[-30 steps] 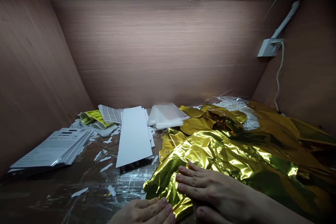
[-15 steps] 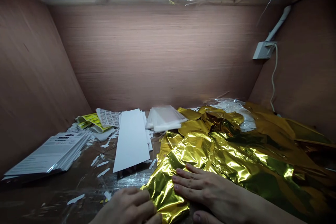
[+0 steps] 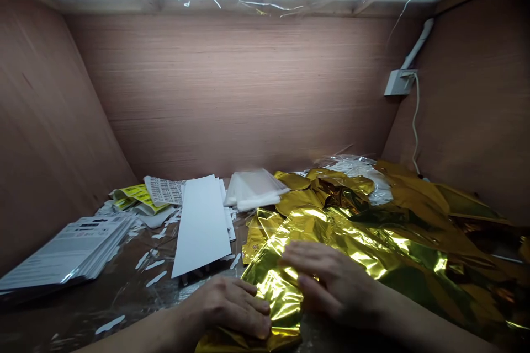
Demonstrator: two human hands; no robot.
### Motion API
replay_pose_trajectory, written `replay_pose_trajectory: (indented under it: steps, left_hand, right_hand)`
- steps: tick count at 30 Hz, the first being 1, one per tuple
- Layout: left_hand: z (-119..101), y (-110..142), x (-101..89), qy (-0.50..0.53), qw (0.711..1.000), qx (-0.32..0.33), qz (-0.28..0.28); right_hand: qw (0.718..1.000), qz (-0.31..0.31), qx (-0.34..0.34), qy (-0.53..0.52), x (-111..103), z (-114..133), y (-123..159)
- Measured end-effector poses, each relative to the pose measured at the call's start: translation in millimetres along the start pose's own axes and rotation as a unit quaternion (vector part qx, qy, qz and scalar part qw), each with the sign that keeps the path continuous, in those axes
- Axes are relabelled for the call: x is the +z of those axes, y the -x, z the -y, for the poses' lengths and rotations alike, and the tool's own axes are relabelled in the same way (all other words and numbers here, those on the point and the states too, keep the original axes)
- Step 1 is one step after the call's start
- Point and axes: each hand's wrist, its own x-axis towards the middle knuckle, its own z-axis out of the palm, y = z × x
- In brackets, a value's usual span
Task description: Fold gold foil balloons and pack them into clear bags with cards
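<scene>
A crinkled gold foil sheet [image 3: 364, 242] covers the right half of the work surface. My left hand [image 3: 232, 304] lies on the near left corner of the foil, fingers curled down and pressing it against the surface. My right hand [image 3: 327, 278] rests on the foil just to the right, fingers spread but slightly blurred. A fold of the foil [image 3: 279, 298] rises between the two hands.
A white card strip [image 3: 201, 224] lies left of the foil. Clear plastic bags [image 3: 254, 188] sit behind it. Printed leaflets [image 3: 66, 248] are stacked at the left, yellow labels [image 3: 136, 196] further back. Wooden walls enclose three sides; a socket with cable [image 3: 398, 81] hangs at right.
My left hand has come forward onto the foil's near corner. My right hand has slid up and left over the foil. The view has tilted down a little.
</scene>
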Motion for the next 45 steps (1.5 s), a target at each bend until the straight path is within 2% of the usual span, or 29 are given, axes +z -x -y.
replay_pose_trajectory:
  steps: [2, 4, 5, 7, 10, 12, 17, 19, 21, 23, 24, 25, 27, 28, 30, 32, 34, 36, 42, 45]
  left_hand:
    - [1, 0, -2.9, 0.051, 0.998, 0.02, 0.022]
    - [4, 3, -3.9, 0.076, 0.997, 0.028, 0.016]
    - [7, 4, -3.1, 0.08, 0.996, 0.03, 0.008]
    - [16, 7, -0.3, 0.077, 0.995, 0.059, 0.014]
    - [30, 9, 2.7, 0.059, 0.988, 0.133, 0.045]
    - [36, 10, 2.8, 0.052, 0.985, 0.157, 0.056]
    - [32, 11, 3.8, 0.046, 0.989, 0.139, 0.037]
    - [26, 11, 3.2, 0.038, 0.991, 0.126, 0.029]
    - [19, 10, 0.4, 0.041, 0.991, 0.115, 0.046]
    - [14, 8, -4.0, 0.066, 0.991, 0.103, 0.061]
    - [11, 7, -5.9, 0.082, 0.989, 0.103, 0.06]
    - [10, 7, -7.3, 0.098, 0.988, 0.106, 0.055]
    - [10, 6, -7.3, 0.118, 0.987, 0.103, 0.047]
    - [11, 6, -5.8, 0.12, 0.987, 0.099, 0.044]
    - [13, 7, -1.1, 0.114, 0.988, 0.101, 0.028]
    - [15, 7, 4.1, 0.107, 0.988, 0.113, 0.003]
    - [16, 8, 7.3, 0.106, 0.988, 0.111, -0.007]
    - [17, 7, 8.5, 0.102, 0.99, 0.102, 0.001]
    - [21, 2, 9.8, 0.017, 0.984, 0.17, -0.041]
    - [19, 4, 9.4, -0.027, 0.987, 0.146, -0.067]
  right_hand:
    - [0.983, -0.085, 0.148, 0.066, 11, -23, 0]
    - [0.949, -0.104, 0.272, 0.119, 18, -44, -1]
    - [0.936, -0.095, 0.313, 0.132, 21, -52, -2]
    - [0.922, -0.079, 0.354, 0.134, 24, -64, -3]
    - [0.923, -0.101, 0.358, 0.103, 24, -70, -2]
    - [0.926, -0.14, 0.345, 0.059, 22, -68, -2]
    - [0.922, -0.252, 0.285, -0.067, 10, -48, -4]
    - [0.909, -0.315, 0.248, -0.117, 6, -38, -5]
    - [0.882, -0.355, 0.215, -0.223, 2, -30, -4]
    - [0.867, -0.332, 0.197, -0.316, 0, -25, -2]
    - [0.873, -0.306, 0.196, -0.325, 0, -24, -2]
    - [0.892, -0.28, 0.194, -0.297, 1, -24, -1]
    - [0.944, -0.235, 0.162, -0.164, 4, -26, -1]
    - [0.967, -0.209, 0.117, -0.091, 6, -27, -1]
    - [0.985, -0.172, 0.001, 0.02, 11, -27, -1]
    - [0.981, -0.155, -0.07, 0.088, 15, -24, -2]
    - [0.975, -0.167, -0.087, 0.119, 16, -20, -3]
    - [0.975, -0.173, -0.091, 0.107, 13, -17, -3]
    - [0.984, -0.078, -0.159, 0.02, 10, -18, -1]
    - [0.982, -0.08, -0.164, 0.038, 14, -19, 1]
